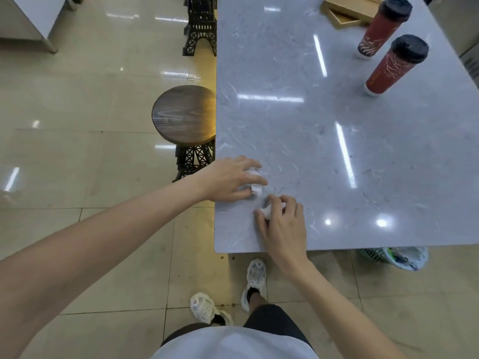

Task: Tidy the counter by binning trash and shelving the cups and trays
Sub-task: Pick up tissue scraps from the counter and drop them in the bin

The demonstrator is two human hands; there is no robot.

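Note:
On the grey marble counter (337, 141), near its front left corner, my left hand (230, 178) closes over a crumpled white tissue (255, 187). Just to its right my right hand (282, 226) grips a second crumpled white tissue (267, 211). Both wads rest on the counter and are mostly covered by my fingers. Two red cups with black lids stand at the far right, one (382, 29) behind the other (394, 67). Wooden trays (347, 11) lie stacked at the far end.
A green mesh bin (394, 257) lined with a plastic bag sits on the floor under the counter's front right edge. A round wooden stool (184, 115) stands against the left edge, another black stool frame (201, 27) beyond it. My feet stand on tiled floor.

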